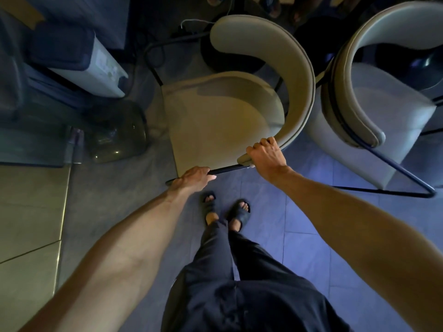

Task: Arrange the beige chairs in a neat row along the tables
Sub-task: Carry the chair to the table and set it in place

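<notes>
A beige chair (223, 116) with a curved padded backrest and a black metal frame stands right in front of me, seat facing left. My left hand (194, 179) grips the black frame bar at the chair's near edge. My right hand (266, 156) grips the near end of the curved backrest. A second beige chair (374, 99) of the same kind stands close on the right, its backrest almost touching the first chair's. The glass table (36, 140) lies to the left, its edge next to the first chair's seat.
Under the glass table sit a white box-like appliance (96, 65) and a round glass table base (115, 133). Cables (165, 44) trail on the floor beyond the chair. A pale panel (28, 212) runs along the lower left. My sandalled feet (225, 212) stand on blue-lit floor tiles.
</notes>
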